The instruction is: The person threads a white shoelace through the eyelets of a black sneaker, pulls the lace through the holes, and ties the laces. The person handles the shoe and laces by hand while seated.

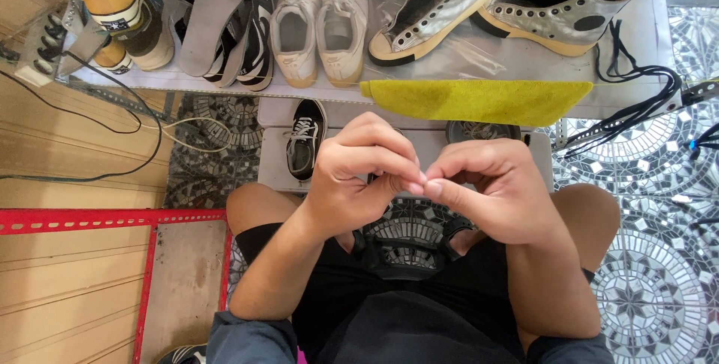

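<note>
— What's laid out there, from where you stand?

— Biggest thing is the tabletop (644,31), covered in clear plastic, with shoes in a row: a pair of silver high-tops (558,8) with no laces in their eyelets, a pair of white sneakers (320,23), black-and-white sneakers (251,31), a yellow-soled shoe (123,8) at the far left. A yellow cloth (479,99) hangs over the front edge, and loose black laces (636,102) trail off the right end. Lower down, on a step, a black sneaker (305,138) with white laces.

— And the person?

— Seated, knees apart over the mosaic floor (651,289). The left hand (359,173) and right hand (498,188) meet just in front of the knees, fingertips pinched together and touching. Something small and dark shows under the left fingers; it may be a lace end, but I can't tell.

— So are they clamped on something?

— Both are curled shut at the tips, on that small thing as far as I can judge.

— How would you do that bit well?

— I'd say keep the pinch close to the tip, hold one hand steady and let the other do the fine work, near enough to see.
</note>
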